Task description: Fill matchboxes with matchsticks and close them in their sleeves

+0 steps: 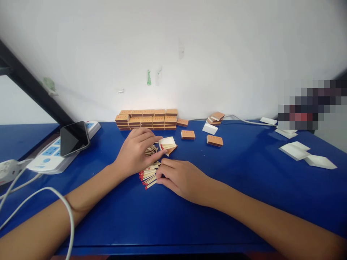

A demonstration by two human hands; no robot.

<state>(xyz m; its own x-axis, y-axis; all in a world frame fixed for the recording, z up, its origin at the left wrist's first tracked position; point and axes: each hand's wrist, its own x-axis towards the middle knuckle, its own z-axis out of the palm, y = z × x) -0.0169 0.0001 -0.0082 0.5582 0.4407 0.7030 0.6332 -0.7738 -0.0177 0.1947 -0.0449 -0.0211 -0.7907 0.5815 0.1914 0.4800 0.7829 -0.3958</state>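
Note:
My left hand [138, 148] has its thumb and fingers closed at the near left edges of a small white matchbox tray [170, 140]. A few red-tipped matches lie inside the tray, and part of an orange matchbox cover [172, 150] shows under it. Below, a loose heap of red-headed matches [149, 175] lies on the blue table. Curled at the right edge of this heap, my right hand [184, 178] has its fingertips pinched on match ends; how many is hidden. More matches [151, 150] with dull tips lie partly hidden behind my left hand.
Closed matchboxes [146, 121] are stacked against the wall. Several single boxes [215, 140] lie to the right, with white trays [295, 150] farther right. At left, a phone [74, 138] rests on a power strip [51, 160]; a white cable [71, 216] loops over my left forearm.

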